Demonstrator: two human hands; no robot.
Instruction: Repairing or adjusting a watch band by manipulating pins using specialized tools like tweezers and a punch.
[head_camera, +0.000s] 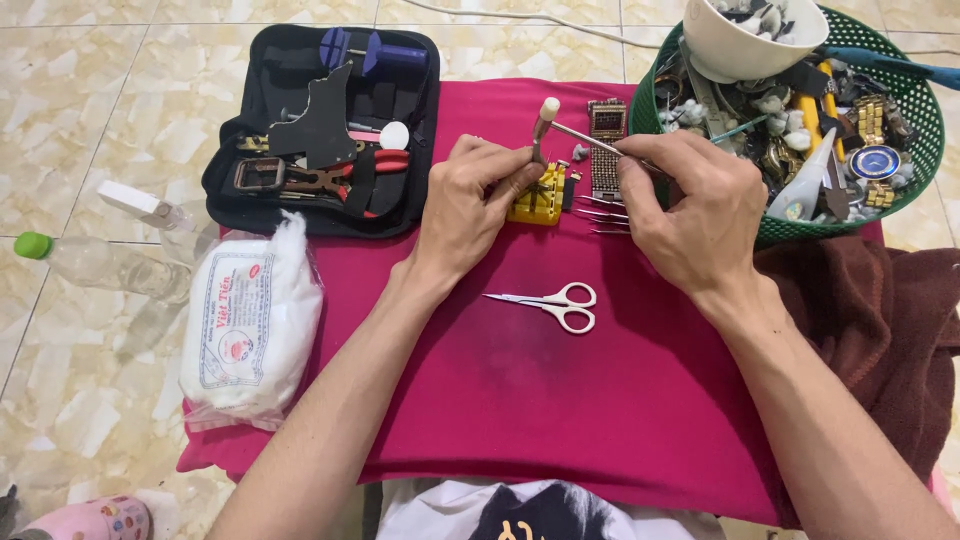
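Observation:
My left hand (468, 205) rests on a small yellow block tool (540, 200) on the magenta cloth (560, 400), its fingers pinching something thin above the block. My right hand (685, 205) grips the metal handle of a small hammer (575, 132) with a white head, raised over the yellow block. A metal watch band (606, 150) lies just behind the block, between my hands. Thin metal pins (603, 215) lie beside it. Small white-handled scissors (555, 303) lie on the cloth in front of my hands.
An open black tool case (325, 130) with pliers and blue tools sits at the back left. A green basket (800, 120) of watch parts holds a white bowl (745, 35). A bag of cotton (250, 320) and clear bottles (110, 262) lie left. A brown towel (880, 310) lies right.

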